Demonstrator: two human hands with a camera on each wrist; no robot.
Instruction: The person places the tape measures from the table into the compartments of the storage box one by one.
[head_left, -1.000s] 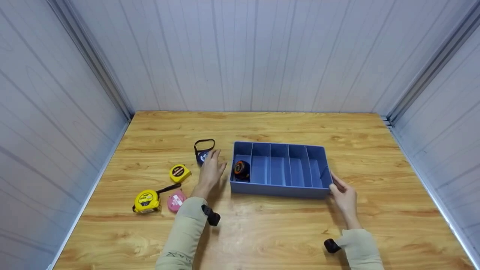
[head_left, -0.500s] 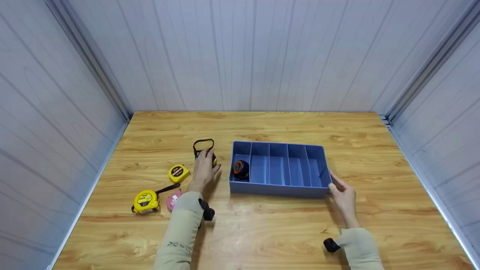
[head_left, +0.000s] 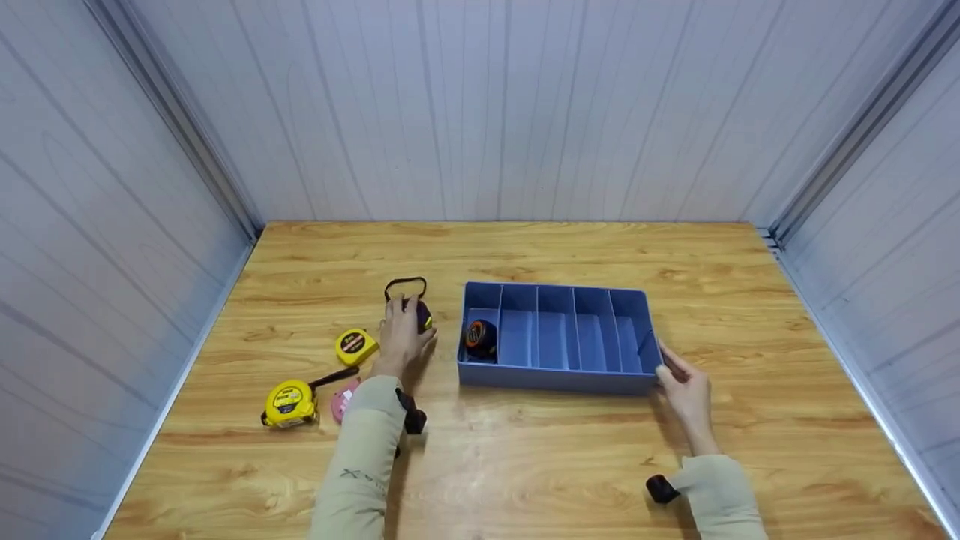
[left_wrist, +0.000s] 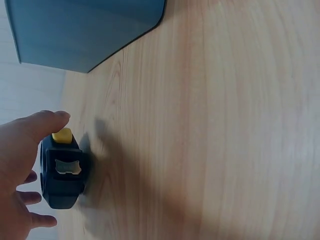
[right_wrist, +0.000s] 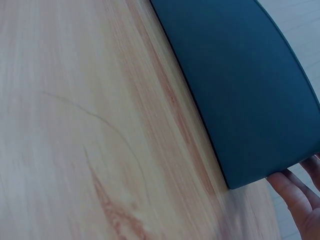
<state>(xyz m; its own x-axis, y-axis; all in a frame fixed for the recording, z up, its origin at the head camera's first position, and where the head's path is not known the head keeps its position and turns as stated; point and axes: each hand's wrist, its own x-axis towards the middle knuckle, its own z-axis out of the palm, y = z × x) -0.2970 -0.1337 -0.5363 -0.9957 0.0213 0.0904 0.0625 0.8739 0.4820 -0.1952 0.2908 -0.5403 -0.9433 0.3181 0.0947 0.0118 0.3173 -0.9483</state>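
1. The left hand [head_left: 401,334] grasps a dark tape measure [left_wrist: 61,172] on the table [head_left: 555,450], to the left of the box. I can't tell if it is lifted at all.
2. In the left wrist view, the thumb is on its yellow part [left_wrist: 62,135] and the other fingers are across from it. Having fingers on both sides likely stops it from slipping.
3. Its black strap [head_left: 405,280] lies in a loop past the fingers, out of their way.
4. The right hand [head_left: 686,390] grips the right end of the blue box [head_left: 555,379], thumb by the rim and fingers on the outside wall. This probably keeps the box from sliding.
5. A black and orange tape measure [head_left: 481,339] sits in the leftmost slot, where thin walls keep it from rolling far.
6. The small yellow tape measure [head_left: 355,346], big yellow tape measure [head_left: 290,403] and pink tape measure [head_left: 343,401] lie left of the box, an easy reach for that hand, I think. The sleeve [head_left: 360,457] hides some of the pink one.
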